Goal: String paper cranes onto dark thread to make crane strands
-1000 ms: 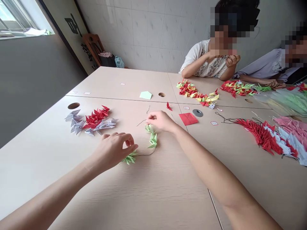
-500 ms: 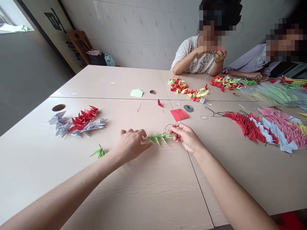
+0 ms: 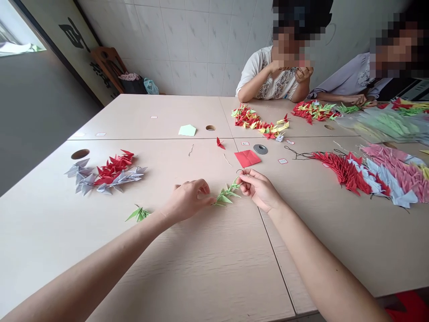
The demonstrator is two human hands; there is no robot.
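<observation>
On my feed, the right hand [image 3: 256,188] has its thumb and forefinger pressed together, pinching the upper right end of a strand of green paper cranes [image 3: 228,194], with a bit of dark cord [image 3: 238,171] curling up just above the fingertips; its other fingers are curled in. The left hand [image 3: 191,200] keeps a gap between the bent forefinger and the thumb, whose tip meets the strand's lower left end; I can't tell whether it grips the cord there. The strand lies slanted between my two hands, over the near middle of the table [image 3: 187,281]. I have the left hand palm down, its wrist low, while the right reaches in from the lower right, turned partly on its side. My left forearm [image 3: 120,257] covers part of a second green cluster [image 3: 140,213]. Farther left sits a red and pale-lilac crane garland [image 3: 107,173]. Beyond the hands I see a single red crane [image 3: 220,143], a red paper square [image 3: 247,158] and a grey metal ring [image 3: 260,149]. A long red, white and pink crane string [image 3: 338,172] lies to the right, and across the table a person in a white top [image 3: 256,71] holds both hands raised.
</observation>
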